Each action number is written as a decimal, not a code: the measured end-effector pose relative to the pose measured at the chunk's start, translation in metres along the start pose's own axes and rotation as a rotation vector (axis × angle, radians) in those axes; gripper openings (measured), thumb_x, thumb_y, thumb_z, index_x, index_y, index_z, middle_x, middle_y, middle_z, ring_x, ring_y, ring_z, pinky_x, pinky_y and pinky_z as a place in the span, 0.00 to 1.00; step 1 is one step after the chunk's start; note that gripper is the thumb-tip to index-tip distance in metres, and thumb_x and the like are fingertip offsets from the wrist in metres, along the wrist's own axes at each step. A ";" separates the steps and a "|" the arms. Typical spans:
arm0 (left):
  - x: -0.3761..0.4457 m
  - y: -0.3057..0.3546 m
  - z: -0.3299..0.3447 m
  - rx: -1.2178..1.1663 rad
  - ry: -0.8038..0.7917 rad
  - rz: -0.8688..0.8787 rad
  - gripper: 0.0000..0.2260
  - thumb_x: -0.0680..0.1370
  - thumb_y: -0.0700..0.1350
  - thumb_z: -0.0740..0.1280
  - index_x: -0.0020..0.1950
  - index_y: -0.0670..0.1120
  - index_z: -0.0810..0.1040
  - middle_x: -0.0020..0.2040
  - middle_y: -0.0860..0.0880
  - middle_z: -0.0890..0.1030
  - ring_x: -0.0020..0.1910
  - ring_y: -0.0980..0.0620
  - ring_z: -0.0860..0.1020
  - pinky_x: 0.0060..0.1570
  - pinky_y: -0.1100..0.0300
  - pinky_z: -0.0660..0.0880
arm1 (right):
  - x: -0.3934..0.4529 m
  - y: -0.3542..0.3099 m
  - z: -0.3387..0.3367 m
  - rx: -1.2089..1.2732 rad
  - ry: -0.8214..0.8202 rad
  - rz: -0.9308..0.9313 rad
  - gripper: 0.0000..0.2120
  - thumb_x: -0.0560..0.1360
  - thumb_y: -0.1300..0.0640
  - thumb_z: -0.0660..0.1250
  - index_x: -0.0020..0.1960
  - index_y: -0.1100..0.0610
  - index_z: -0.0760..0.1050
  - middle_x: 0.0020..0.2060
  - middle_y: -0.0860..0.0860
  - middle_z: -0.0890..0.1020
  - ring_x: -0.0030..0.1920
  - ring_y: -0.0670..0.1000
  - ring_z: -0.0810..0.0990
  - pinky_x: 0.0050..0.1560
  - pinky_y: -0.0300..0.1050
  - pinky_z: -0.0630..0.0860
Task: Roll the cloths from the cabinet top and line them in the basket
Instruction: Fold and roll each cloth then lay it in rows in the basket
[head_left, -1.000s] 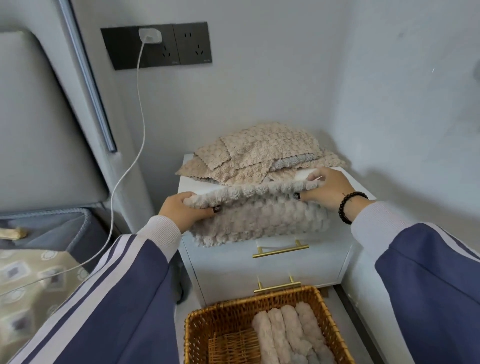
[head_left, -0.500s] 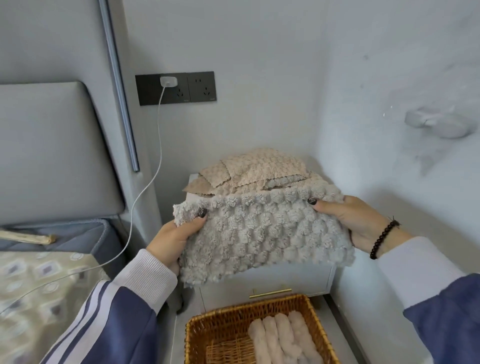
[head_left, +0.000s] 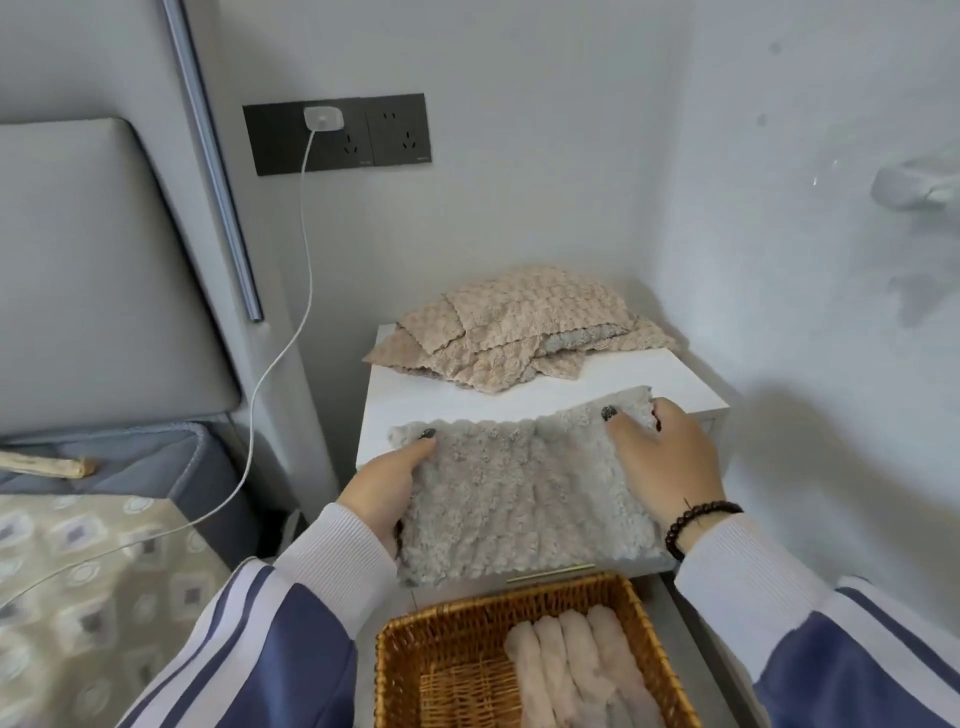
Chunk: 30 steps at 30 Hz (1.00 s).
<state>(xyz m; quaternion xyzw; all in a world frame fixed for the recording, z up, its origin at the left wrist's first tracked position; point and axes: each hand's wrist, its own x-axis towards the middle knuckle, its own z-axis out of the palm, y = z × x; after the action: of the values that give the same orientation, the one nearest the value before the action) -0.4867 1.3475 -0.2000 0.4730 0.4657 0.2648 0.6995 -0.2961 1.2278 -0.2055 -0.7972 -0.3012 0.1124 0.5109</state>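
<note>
grey walls (head_left: 519, 208) | black sockets (head_left: 337, 132) | padded headboard (head_left: 93, 270) | patterned bedding (head_left: 78, 571)

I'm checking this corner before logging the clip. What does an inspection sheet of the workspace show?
Surface: white cabinet top, partly bare.
Job's things: grey cloth spread over the front edge; beige cloth pile at the back; wicker basket below, rolled cloths lined on its right side.
Clutter: nothing seen.
Hands: left hand and right hand each grip a side of the grey cloth.
Cables: white charger cable hangs from the wall socket.
Surroundings: bed at left, grey walls.
</note>
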 end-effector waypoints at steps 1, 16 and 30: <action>0.001 0.000 0.007 -0.023 -0.021 -0.020 0.11 0.80 0.49 0.64 0.55 0.43 0.78 0.47 0.47 0.83 0.47 0.48 0.80 0.48 0.55 0.76 | 0.001 -0.001 0.005 0.007 -0.026 -0.004 0.17 0.79 0.50 0.61 0.64 0.57 0.69 0.37 0.49 0.72 0.35 0.44 0.74 0.31 0.41 0.68; 0.024 -0.006 0.046 -0.209 -0.296 -0.039 0.29 0.82 0.60 0.51 0.56 0.38 0.80 0.52 0.38 0.84 0.49 0.44 0.84 0.47 0.54 0.81 | -0.021 -0.024 0.057 0.185 -0.226 -0.165 0.10 0.73 0.58 0.69 0.48 0.45 0.72 0.37 0.43 0.78 0.36 0.37 0.76 0.36 0.28 0.71; 0.014 -0.007 0.034 -0.151 -0.124 0.079 0.13 0.78 0.44 0.66 0.58 0.38 0.79 0.49 0.39 0.84 0.47 0.41 0.84 0.47 0.52 0.80 | -0.020 -0.022 0.037 0.284 -0.146 -0.169 0.17 0.72 0.66 0.66 0.53 0.47 0.73 0.47 0.43 0.81 0.42 0.43 0.80 0.40 0.35 0.77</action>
<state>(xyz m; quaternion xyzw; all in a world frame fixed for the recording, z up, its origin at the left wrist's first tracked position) -0.4509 1.3419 -0.2074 0.4522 0.3815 0.2967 0.7496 -0.3381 1.2501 -0.2057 -0.6785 -0.3845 0.1680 0.6030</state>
